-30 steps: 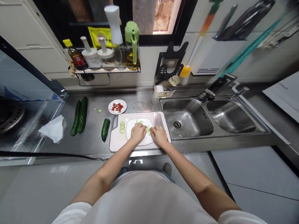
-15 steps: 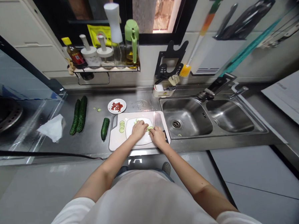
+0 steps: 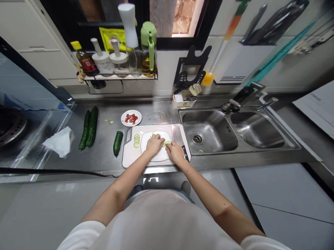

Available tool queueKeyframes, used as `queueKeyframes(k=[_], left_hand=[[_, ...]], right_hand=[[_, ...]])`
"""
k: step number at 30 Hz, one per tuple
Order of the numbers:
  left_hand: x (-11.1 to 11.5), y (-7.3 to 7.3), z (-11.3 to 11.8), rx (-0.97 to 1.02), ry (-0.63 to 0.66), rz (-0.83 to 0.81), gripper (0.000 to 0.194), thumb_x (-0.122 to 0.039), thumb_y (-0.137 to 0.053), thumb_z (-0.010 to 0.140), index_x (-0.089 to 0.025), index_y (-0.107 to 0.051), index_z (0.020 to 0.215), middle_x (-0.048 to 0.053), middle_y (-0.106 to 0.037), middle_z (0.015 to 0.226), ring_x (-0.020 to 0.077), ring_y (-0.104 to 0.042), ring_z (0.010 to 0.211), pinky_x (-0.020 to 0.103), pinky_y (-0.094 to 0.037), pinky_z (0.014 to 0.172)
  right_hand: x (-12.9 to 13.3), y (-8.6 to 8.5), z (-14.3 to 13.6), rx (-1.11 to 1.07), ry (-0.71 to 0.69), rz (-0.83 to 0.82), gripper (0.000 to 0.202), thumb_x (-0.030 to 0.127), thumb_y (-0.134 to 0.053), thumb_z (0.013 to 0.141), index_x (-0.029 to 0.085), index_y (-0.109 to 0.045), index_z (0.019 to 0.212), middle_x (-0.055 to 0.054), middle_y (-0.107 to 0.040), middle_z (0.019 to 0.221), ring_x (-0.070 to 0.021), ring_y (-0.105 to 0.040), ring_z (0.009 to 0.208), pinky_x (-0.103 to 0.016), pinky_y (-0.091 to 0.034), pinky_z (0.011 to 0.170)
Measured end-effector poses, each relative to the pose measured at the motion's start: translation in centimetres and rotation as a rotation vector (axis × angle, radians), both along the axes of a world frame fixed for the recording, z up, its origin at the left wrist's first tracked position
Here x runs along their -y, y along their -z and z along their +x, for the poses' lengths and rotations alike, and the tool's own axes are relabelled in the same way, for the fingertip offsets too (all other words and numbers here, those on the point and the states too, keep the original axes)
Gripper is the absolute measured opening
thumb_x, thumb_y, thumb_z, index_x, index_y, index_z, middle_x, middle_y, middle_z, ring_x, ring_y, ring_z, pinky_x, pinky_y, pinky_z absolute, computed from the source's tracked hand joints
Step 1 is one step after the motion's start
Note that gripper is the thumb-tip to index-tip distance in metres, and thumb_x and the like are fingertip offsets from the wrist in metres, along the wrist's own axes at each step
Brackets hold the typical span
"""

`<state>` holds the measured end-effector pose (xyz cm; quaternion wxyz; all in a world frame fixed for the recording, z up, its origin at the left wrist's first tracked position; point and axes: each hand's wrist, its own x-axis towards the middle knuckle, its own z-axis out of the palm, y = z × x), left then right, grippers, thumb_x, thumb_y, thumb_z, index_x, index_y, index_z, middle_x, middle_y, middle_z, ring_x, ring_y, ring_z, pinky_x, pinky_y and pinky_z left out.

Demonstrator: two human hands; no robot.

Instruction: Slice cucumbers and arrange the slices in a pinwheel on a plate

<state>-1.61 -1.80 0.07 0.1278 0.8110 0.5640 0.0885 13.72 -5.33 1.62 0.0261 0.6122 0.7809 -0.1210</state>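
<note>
A white plate rests on the pale cutting board, with cucumber slices on it partly hidden by my fingers. My left hand is over the plate, its fingers closed on cucumber slices near the plate's middle. At the plate's right side, my right hand pinches cucumber slices too. A knife lies on the board beside my right hand, its black handle toward me. A short row of cucumber slices overlaps on the board's left part.
A cut cucumber lies left of the board, and two whole cucumbers farther left. A small plate with chopped red pieces stands behind. The double sink is on the right; a condiment rack hangs above the counter.
Both hands stay over the plate with only slight finger movement. The whole view has shifted a little; the objects on the counter have kept their places.
</note>
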Motion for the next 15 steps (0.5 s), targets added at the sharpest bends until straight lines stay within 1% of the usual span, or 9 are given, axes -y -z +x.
queueKeyframes(k=[3,5,8,10,15], left_hand=[[0.4,-0.1,-0.2,0.022,-0.011,0.017,0.027,-0.030,-0.047,0.095,-0.026,-0.066,0.113,0.007,-0.056,0.109,0.0218,-0.046,0.106,0.032,-0.044,0.085],[0.9,-0.1,-0.3,0.045,-0.006,0.048,0.028,-0.029,-0.044,0.096,-0.025,-0.066,0.113,0.007,-0.057,0.107,0.0211,-0.047,0.105,0.031,-0.044,0.086],[1.8,0.2,-0.6,0.066,0.054,0.079,0.030,-0.028,-0.041,0.097,-0.025,-0.066,0.113,0.007,-0.058,0.106,0.0206,-0.048,0.102,0.031,-0.044,0.086],[2.2,0.5,-0.7,0.061,0.097,0.073,0.031,-0.026,-0.042,0.096,-0.026,-0.066,0.115,0.008,-0.058,0.106,0.0206,-0.048,0.102,0.031,-0.045,0.086],[2.5,1.0,-0.7,0.031,0.115,0.045,0.033,-0.024,-0.043,0.095,-0.028,-0.065,0.120,0.008,-0.058,0.109,0.0211,-0.048,0.103,0.031,-0.046,0.085]], right_hand=[[-0.1,-0.1,0.3,-0.028,0.029,0.027,0.034,0.034,-0.037,0.100,0.024,-0.064,0.116,-0.009,-0.059,0.110,-0.0230,-0.047,0.104,-0.029,-0.037,0.082],[-0.3,-0.2,0.8,-0.047,0.082,0.055,0.035,0.034,-0.035,0.100,0.023,-0.063,0.119,-0.009,-0.060,0.110,-0.0226,-0.047,0.104,-0.029,-0.036,0.083],[-0.7,-0.5,1.3,-0.056,0.159,0.083,0.036,0.034,-0.034,0.100,0.021,-0.061,0.119,-0.009,-0.060,0.112,-0.0224,-0.047,0.105,-0.029,-0.036,0.084],[-1.0,-0.6,1.4,-0.060,0.183,0.086,0.035,0.034,-0.034,0.100,0.020,-0.061,0.118,-0.010,-0.060,0.114,-0.0224,-0.047,0.106,-0.029,-0.037,0.084],[-1.8,-0.5,1.1,-0.077,0.235,0.071,0.033,0.038,-0.039,0.098,0.020,-0.061,0.115,-0.010,-0.061,0.114,-0.0230,-0.049,0.106,-0.029,-0.038,0.082]])
